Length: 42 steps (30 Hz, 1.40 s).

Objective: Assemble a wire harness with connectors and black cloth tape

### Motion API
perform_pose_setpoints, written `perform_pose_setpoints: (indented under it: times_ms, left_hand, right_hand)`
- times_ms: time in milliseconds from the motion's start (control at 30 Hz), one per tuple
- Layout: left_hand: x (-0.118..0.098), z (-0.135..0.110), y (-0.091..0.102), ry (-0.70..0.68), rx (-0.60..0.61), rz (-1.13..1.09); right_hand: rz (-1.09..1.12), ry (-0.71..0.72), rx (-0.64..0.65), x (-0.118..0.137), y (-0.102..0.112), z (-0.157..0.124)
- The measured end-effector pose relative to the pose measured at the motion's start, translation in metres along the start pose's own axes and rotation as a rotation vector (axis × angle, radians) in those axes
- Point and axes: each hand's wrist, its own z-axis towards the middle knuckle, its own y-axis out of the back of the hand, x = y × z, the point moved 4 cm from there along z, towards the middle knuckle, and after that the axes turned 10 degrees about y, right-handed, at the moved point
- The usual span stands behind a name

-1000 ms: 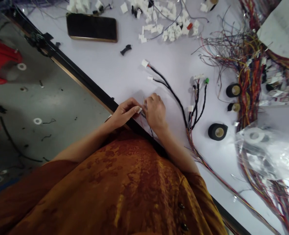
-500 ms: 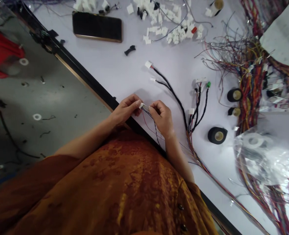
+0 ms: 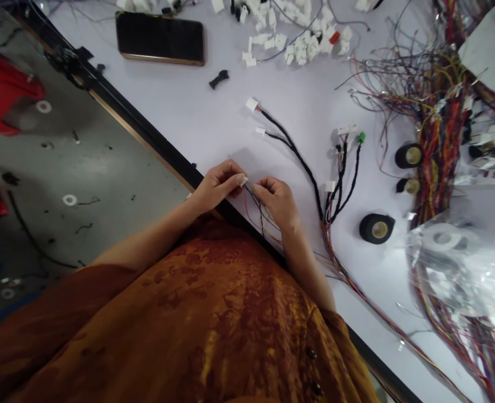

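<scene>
- the white tabletop fills much of the view, its black edge strip running diagonally beneath the person's forearms.
- a thick bundle of loose multicoloured wires lies down the right side, strands fanning out near its top.
- a wire harness with black-wrapped branches lies just right of the hands; white connectors and one green connector cap its branch ends.
- a clear plastic bag sits over the lower part of the bundle, a white ring showing in it.
- a pile of white connector housings is scattered at the top, one red piece among them.
- a smartphone lies to the left of that pile, screen dark.
- the right hand has thumb and forefinger pressed together, pinching thin wire close to the connector.
- the left hand pinches a small white connector between thumb and forefinger, above the table's near edge.
- a black tape roll lies right of the harness.
- thin wires hang between the hands, from the small white connector.
</scene>
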Motion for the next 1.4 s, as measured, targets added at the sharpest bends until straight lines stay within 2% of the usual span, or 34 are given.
perform_pose_setpoints:
  times_ms: [167, 367, 533, 667, 800, 1033, 1233, 1400]
  left_hand:
    - [-0.003, 0.0, -0.004, -0.005, 0.018, 0.089]
    - [0.0, -0.002, -0.006, 0.018, 0.047, 0.098]
    - [-0.001, -0.003, -0.006, 0.024, 0.003, 0.068]
    - [-0.001, -0.004, -0.01, 0.023, 0.044, 0.09]
    - [0.001, -0.003, -0.008, 0.045, 0.008, 0.046]
    - [0.002, -0.002, -0.007, 0.035, 0.011, 0.052]
    - [0.0, -0.005, -0.011, -0.027, 0.024, 0.15]
    - [0.002, -0.002, -0.009, 0.025, -0.001, 0.098]
  right_hand:
    - [0.13, -0.067, 0.009, -0.012, -0.001, 0.0]
    - [0.058, -0.016, -0.015, -0.007, -0.004, -0.001]
    - [0.016, 0.036, -0.066, -0.006, -0.003, -0.005]
    - [0.004, 0.071, -0.096, -0.008, -0.003, -0.008]
    - [0.059, 0.056, -0.076, -0.006, -0.004, -0.01]
    - [0.035, 0.074, -0.104, -0.005, -0.005, -0.011]
    - [0.012, 0.121, -0.133, -0.008, -0.004, -0.01]
    - [0.034, 0.097, -0.097, -0.008, -0.004, -0.012]
